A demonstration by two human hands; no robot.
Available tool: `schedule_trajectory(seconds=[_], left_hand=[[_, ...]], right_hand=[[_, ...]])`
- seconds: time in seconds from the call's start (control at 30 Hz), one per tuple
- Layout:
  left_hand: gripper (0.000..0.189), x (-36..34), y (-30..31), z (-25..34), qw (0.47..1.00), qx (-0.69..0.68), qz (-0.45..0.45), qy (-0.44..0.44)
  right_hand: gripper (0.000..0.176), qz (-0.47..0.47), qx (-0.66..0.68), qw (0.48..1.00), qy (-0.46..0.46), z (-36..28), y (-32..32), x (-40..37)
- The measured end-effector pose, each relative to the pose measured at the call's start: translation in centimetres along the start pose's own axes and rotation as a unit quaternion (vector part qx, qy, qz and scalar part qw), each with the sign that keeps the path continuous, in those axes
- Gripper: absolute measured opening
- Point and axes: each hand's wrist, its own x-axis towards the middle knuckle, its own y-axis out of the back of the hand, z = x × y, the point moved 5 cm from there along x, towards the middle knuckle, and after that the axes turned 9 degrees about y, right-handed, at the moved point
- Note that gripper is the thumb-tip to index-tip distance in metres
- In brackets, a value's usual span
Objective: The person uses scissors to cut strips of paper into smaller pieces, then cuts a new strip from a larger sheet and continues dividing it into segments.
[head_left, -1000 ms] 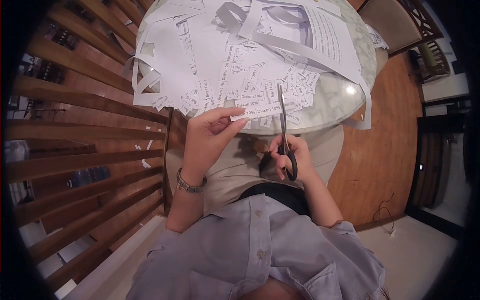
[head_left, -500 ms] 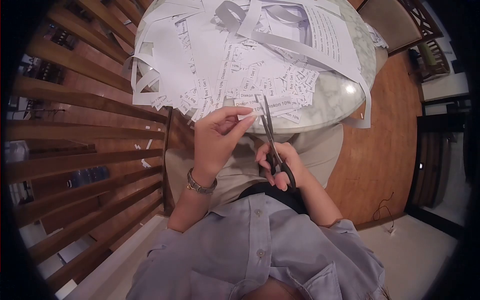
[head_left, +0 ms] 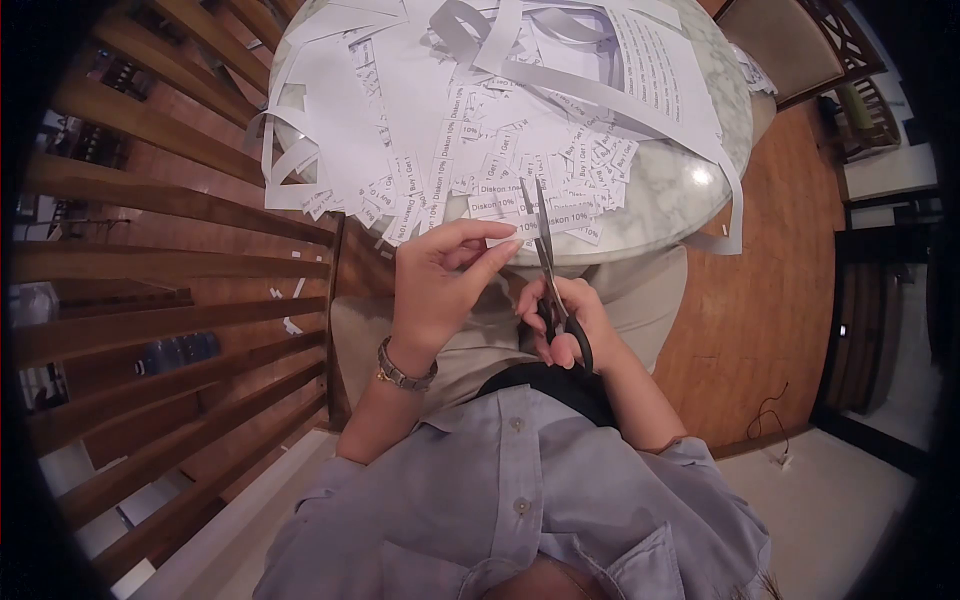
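Note:
My left hand (head_left: 445, 275) pinches the left end of a printed paper strip (head_left: 567, 219) over the table's near edge. The strip reads "Diskon 10%". In my right hand (head_left: 570, 325) is a pair of black-handled scissors (head_left: 547, 255), thumb and fingers in the loops. Its blades point away from me and cross the strip just right of my left fingertips; they look slightly apart. Beyond the blades, small cut paper slips (head_left: 490, 190) marked "Diskon 10%" and "Buy 1 Get 1" lie in a loose pile.
The round marble table (head_left: 690, 205) holds the pile, with larger white sheets (head_left: 345, 120) on the left. A printed sheet (head_left: 660, 80) and curled paper offcuts (head_left: 610, 88) lie at the back right. A slatted wooden railing (head_left: 180, 265) stands on my left, a chair (head_left: 790, 45) at back right.
Both hands have shifted slightly to the right. The strip has moved right and a little nearer to me, and the scissor blades now stand closer together across it.

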Motion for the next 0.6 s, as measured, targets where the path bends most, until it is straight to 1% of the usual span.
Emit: schedule_trajectory(seconds=[0.07,0.1,0.17,0.2,0.27,0.3,0.33,0.37,0.4,0.43,0.47,0.53,0.57,0.6], left_hand=[[0.015,0.0,0.0,0.0,1.000,-0.001,-0.002,0.005],[0.015,0.0,0.0,-0.1,1.000,0.000,0.001,0.002],[0.015,0.1,-0.1,-0.1,1.000,0.002,0.003,0.001],[0.015,0.1,-0.1,-0.2,1.000,-0.001,0.007,-0.002],[0.015,0.3,0.0,-0.3,1.000,-0.004,0.011,-0.005],[0.017,0.4,0.2,-0.3,0.999,0.039,0.027,-0.012],[0.019,0.6,0.4,-0.2,0.995,0.083,0.045,-0.018],[0.019,1.1,0.6,-0.2,0.995,0.083,0.046,-0.018],[0.021,1.3,0.8,0.9,0.966,0.217,0.089,-0.112],[0.023,1.2,0.7,1.8,0.908,0.345,0.130,-0.201],[0.023,1.2,0.9,2.0,0.907,0.345,0.132,-0.202],[0.026,1.0,1.7,3.0,0.859,0.413,0.221,-0.207],[0.026,1.2,2.1,2.9,0.859,0.414,0.221,-0.207],[0.027,1.6,2.7,2.8,0.847,0.432,0.238,-0.198]], right_hand=[[0.071,0.013,0.012,0.999,-0.030,-0.1,0.0,0.0],[0.071,0.013,0.012,0.999,-0.030,-0.1,0.0,0.0],[0.044,0.005,0.007,1.000,0.002,-0.2,0.0,0.0],[0.044,0.005,0.006,1.000,0.002,-0.2,0.0,0.0],[0.039,0.037,0.009,0.999,-0.034,0.0,0.1,-0.1],[0.039,0.036,0.009,0.999,-0.034,-0.1,0.1,-0.2],[0.039,0.054,0.038,0.997,-0.033,-0.2,0.2,-0.2],[0.038,0.071,0.066,0.995,-0.030,-0.3,0.4,-0.3],[0.037,0.085,0.065,0.994,-0.036,-0.3,0.6,-0.4],[0.037,0.083,0.065,0.994,-0.036,-0.4,0.6,-0.5],[0.037,0.091,0.076,0.993,-0.027,-0.6,0.7,-0.5],[0.036,0.102,0.081,0.991,-0.019,-0.8,1.1,-0.6],[0.036,0.101,0.082,0.991,-0.019,-0.9,1.2,-0.6],[0.035,0.100,0.061,0.993,-0.013,-1.1,1.3,-0.5]])
